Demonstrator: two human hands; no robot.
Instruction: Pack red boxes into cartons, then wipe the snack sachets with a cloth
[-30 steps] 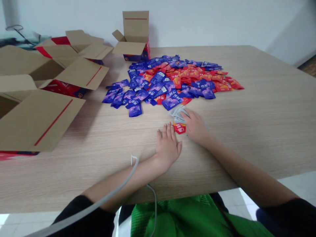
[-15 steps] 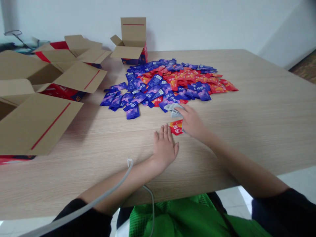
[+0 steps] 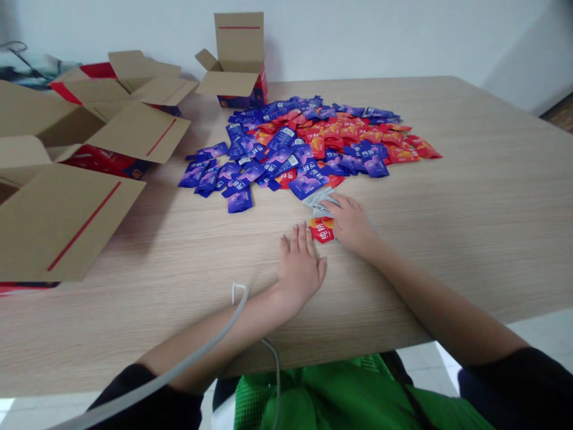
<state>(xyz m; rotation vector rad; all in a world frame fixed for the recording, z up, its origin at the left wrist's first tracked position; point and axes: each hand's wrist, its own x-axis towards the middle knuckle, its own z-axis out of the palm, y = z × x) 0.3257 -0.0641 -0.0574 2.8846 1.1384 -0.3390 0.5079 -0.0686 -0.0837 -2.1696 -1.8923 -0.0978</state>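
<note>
My left hand (image 3: 299, 263) lies flat on the wooden table (image 3: 188, 251), fingers stretched out and holding nothing. Just right of its fingertips is a red packet (image 3: 323, 229). My right hand (image 3: 353, 224) rests over some grey-white packets (image 3: 317, 200), which show at its fingertips and partly beneath it. Its fingers are bent, and whether they grip anything is hidden. Beyond both hands spreads a heap of purple-blue packets (image 3: 282, 138) and red packets (image 3: 353, 129), the nearest purple ones close to the grey-white packets.
Open cardboard boxes (image 3: 89, 221) stand along the left, flaps spread over the table. Another open box (image 3: 239, 54) is at the back, by the wall. A white cable (image 3: 197, 349) crosses above my left forearm.
My right hand has come down flatter and spread over the grey-white packets. My left hand stays in place. The view has shifted slightly.
</note>
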